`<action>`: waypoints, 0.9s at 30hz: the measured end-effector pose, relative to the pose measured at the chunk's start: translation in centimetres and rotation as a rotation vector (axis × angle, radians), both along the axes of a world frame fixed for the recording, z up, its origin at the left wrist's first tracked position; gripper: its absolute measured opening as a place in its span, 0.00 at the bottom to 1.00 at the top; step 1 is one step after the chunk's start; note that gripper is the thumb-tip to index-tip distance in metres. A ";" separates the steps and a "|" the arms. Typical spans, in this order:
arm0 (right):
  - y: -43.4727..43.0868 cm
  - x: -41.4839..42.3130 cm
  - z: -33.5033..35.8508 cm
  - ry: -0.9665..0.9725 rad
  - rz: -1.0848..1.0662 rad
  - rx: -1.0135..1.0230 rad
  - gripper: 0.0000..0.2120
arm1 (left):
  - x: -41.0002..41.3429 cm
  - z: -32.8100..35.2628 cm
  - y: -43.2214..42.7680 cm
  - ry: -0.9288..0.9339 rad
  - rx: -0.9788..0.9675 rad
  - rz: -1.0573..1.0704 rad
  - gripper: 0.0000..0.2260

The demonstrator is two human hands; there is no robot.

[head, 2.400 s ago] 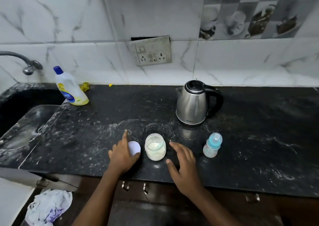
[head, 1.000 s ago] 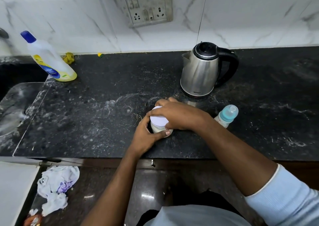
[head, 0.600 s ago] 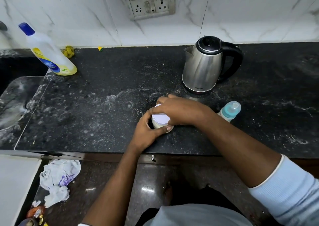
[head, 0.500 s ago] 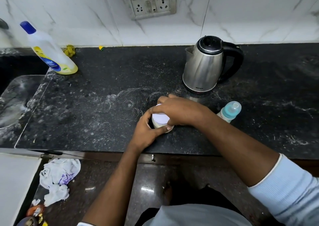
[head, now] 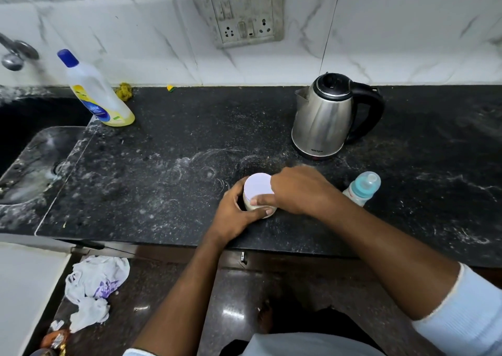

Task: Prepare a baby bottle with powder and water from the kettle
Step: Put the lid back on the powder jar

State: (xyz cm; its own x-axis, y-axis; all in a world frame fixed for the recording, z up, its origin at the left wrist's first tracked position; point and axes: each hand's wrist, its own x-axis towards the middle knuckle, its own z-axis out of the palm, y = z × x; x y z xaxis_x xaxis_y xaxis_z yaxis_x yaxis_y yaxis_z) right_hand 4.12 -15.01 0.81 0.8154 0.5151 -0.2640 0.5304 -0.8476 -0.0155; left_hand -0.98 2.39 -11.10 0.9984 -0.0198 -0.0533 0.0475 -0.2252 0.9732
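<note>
— What's in the centre of the frame?
— The left hand (head: 233, 212) grips a jar (head: 247, 203); the right hand (head: 300, 190) curls over its white lid (head: 256, 184).
— And the bottle (head: 362, 188)?
— Just right of them, below the kettle (head: 323, 119), on the dark surface (head: 176, 143).

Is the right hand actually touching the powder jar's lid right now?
Touching. The head view shows the right hand curled over the white lid, covering its right edge, thumb pressed against its front rim; no gap.

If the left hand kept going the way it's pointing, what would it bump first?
The left hand grips the small white-lidded glass jar, so that first; beyond, probably the steel kettle, depth unclear.
</note>
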 end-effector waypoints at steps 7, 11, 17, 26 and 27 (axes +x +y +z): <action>1.4 0.7 0.8 0.166 0.257 -0.022 0.29 | 0.5 0.2 0.6 -0.003 -0.013 0.008 0.37; 1.6 1.8 0.4 -0.109 0.132 -0.052 0.38 | 0.7 -0.4 0.5 0.020 -0.025 -0.022 0.38; 0.3 2.2 -0.1 0.042 0.339 -0.010 0.37 | 0.9 -0.6 1.0 0.056 -0.018 -0.038 0.37; 0.2 3.3 -3.3 -0.320 0.564 0.012 0.42 | 1.1 -0.3 1.3 0.072 -0.041 -0.074 0.35; 0.0 3.3 -3.7 -0.328 0.588 0.010 0.41 | 1.1 -0.4 1.3 0.079 -0.041 -0.078 0.35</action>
